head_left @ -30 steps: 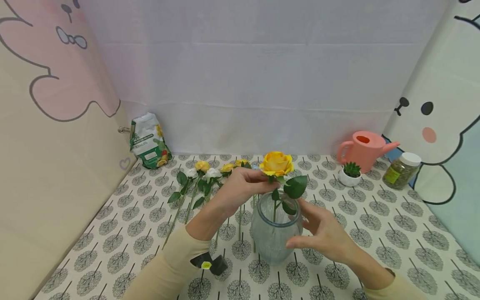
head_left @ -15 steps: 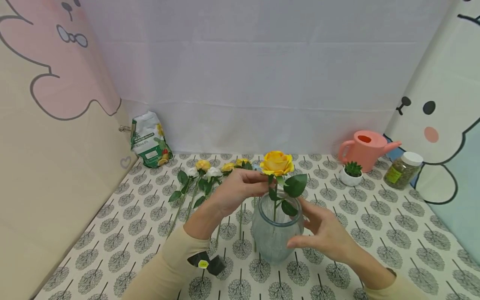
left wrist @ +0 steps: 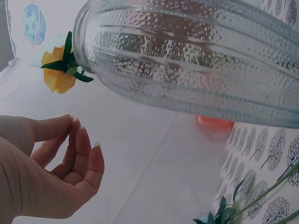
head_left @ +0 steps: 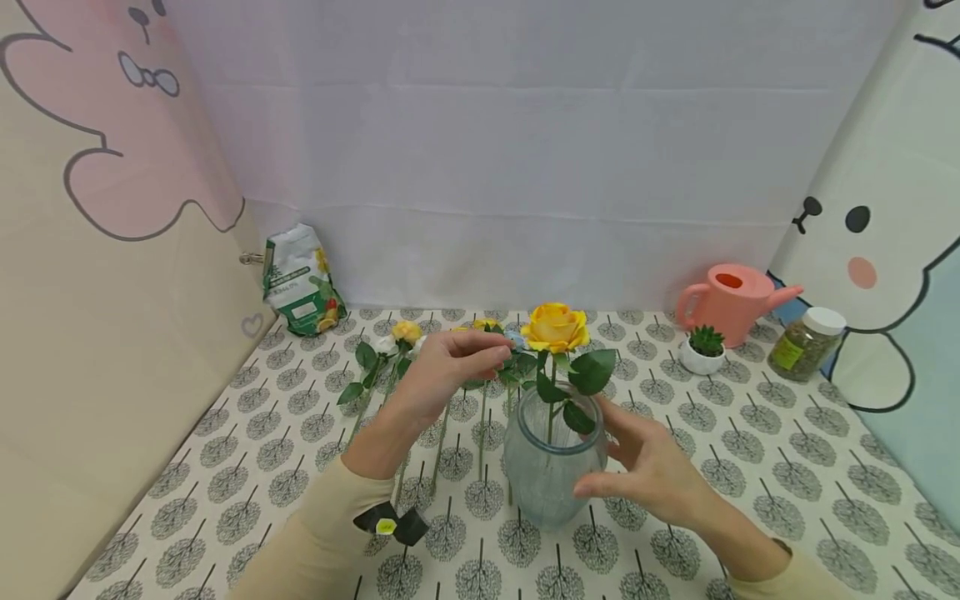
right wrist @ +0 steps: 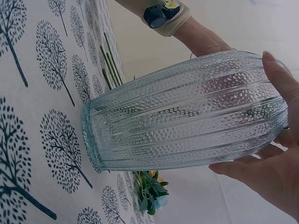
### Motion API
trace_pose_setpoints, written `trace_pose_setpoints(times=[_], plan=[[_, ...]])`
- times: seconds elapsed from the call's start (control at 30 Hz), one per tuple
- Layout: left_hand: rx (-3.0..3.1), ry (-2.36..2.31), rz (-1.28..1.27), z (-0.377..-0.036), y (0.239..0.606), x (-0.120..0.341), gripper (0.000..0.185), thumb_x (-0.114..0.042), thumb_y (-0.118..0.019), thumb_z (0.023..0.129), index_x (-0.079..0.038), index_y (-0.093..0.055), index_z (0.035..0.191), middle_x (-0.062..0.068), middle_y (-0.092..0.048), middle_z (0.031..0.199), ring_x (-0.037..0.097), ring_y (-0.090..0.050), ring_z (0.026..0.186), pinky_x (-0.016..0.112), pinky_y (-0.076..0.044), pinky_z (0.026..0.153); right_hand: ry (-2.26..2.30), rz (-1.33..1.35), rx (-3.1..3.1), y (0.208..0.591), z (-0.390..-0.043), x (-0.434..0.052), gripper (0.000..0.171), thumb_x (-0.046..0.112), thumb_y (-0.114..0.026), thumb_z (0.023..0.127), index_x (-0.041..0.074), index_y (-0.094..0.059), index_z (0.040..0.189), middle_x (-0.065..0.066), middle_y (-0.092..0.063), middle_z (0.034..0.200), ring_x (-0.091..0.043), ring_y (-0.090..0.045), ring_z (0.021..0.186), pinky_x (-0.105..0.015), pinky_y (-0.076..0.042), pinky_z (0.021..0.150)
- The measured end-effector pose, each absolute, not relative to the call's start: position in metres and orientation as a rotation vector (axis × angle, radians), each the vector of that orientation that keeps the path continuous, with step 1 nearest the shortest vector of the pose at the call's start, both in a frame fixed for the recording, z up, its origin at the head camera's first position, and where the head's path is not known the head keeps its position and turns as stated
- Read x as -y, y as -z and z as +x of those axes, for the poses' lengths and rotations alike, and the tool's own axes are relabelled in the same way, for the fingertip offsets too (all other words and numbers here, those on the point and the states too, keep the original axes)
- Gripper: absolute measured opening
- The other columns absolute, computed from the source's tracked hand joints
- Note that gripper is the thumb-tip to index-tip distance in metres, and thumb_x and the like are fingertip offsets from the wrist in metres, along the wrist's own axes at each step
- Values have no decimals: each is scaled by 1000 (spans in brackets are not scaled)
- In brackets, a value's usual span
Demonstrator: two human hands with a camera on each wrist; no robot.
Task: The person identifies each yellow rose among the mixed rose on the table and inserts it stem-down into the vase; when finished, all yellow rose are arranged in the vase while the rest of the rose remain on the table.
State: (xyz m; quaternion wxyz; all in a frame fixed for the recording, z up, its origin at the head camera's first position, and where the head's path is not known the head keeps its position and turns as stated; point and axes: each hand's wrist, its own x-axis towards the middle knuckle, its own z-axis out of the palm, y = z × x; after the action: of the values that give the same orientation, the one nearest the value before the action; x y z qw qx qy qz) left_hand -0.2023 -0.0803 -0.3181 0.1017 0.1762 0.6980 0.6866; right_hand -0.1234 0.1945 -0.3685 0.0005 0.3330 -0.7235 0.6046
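Note:
A yellow rose [head_left: 555, 327] with green leaves stands upright in a ribbed clear glass vase [head_left: 553, 487], its bloom above the rim. My left hand [head_left: 442, 379] hovers to the left of the bloom, holding nothing. In the left wrist view its thumb and fingertips come close together, apart from the rose and vase. My right hand [head_left: 648, 467] holds the vase by its right side, thumb at the front and fingers reaching behind. In the right wrist view the dimpled vase [right wrist: 177, 116] rests with its base on the patterned cloth.
Several yellow, white and blue flowers lie left of the vase, among them a yellow one [head_left: 407, 331]. A green-and-white bag [head_left: 302, 283] leans at the back left. At the back right are a pink watering can [head_left: 731, 308], a potted succulent [head_left: 703, 348] and a white-lidded jar [head_left: 804, 346].
My left hand has let go of the yellow rose and moved left, away from it. The rose stays upright in the vase, and my right hand stays on the vase.

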Motion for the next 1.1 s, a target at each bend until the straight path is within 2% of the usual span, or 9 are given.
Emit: trace_pose_setpoints(times=[0.17, 0.33, 0.53, 0.63, 0.8, 0.9, 1.0, 1.1], plan=[[-2126, -2181, 437, -210, 317, 102, 30, -14, -72, 95, 3, -69, 119, 10, -69, 112, 27, -67, 98, 43, -56, 93, -1897, 1072, 2249, 368, -124, -194, 97, -9, -84, 72, -5, -30, 153, -28, -28, 156, -14, -41, 139, -29, -42, 106], [-2234, -2260, 352, -223, 322, 132, 29, -18, -72, 95, 0, -70, 117, 15, -69, 112, 24, -68, 99, 38, -57, 90, -1915, 1067, 2249, 370, -123, -193, 98, -8, -84, 73, -4, -29, 153, -26, -28, 157, -14, -39, 140, -29, -41, 106], [-2497, -2221, 111, -245, 337, 157, 28, -19, -71, 95, 0, -71, 116, 15, -70, 110, 18, -70, 90, 28, -58, 83, -1903, 1055, 2255, 371, -124, -194, 98, -8, -85, 72, -4, -30, 153, -24, -28, 157, -13, -40, 140, -30, -41, 106], [-2612, -2142, -20, -258, 348, 165, 26, -18, -71, 96, -1, -72, 115, 15, -70, 110, 18, -69, 91, 26, -58, 82, -1903, 1040, 2264, 370, -123, -194, 99, -9, -85, 71, -4, -30, 153, -23, -28, 158, -14, -40, 140, -31, -40, 107], [-2831, -1893, -166, -276, 373, 179, 23, -15, -68, 97, 0, -72, 114, 17, -69, 110, 31, -67, 100, 38, -56, 84, -1920, 1026, 2277, 369, -122, -193, 99, -9, -84, 72, -5, -29, 153, -21, -28, 158, -14, -40, 140, -32, -40, 107], [-3032, -1623, -173, -282, 388, 184, 19, -12, -68, 97, 1, -73, 110, 18, -71, 104, 34, -66, 93, 44, -54, 77, -1922, 1025, 2280, 369, -122, -194, 99, -8, -84, 72, -4, -29, 154, -21, -28, 159, -13, -39, 140, -31, -40, 107], [-3192, -1317, -110, -286, 397, 185, 17, -9, -67, 96, 3, -74, 106, 20, -72, 99, 32, -68, 81, 42, -55, 67, -1912, 1043, 2266, 370, -123, -194, 99, -10, -84, 72, -2, -29, 154, -20, -28, 159, -14, -39, 141, -31, -40, 107], [-3231, -1099, -90, -287, 402, 184, 17, -6, -66, 96, 6, -74, 106, 22, -71, 103, 30, -68, 75, 38, -55, 60, -1906, 1068, 2255, 370, -124, -194, 100, -11, -83, 71, 0, -30, 155, -20, -28, 159, -16, -39, 141, -31, -40, 108]])
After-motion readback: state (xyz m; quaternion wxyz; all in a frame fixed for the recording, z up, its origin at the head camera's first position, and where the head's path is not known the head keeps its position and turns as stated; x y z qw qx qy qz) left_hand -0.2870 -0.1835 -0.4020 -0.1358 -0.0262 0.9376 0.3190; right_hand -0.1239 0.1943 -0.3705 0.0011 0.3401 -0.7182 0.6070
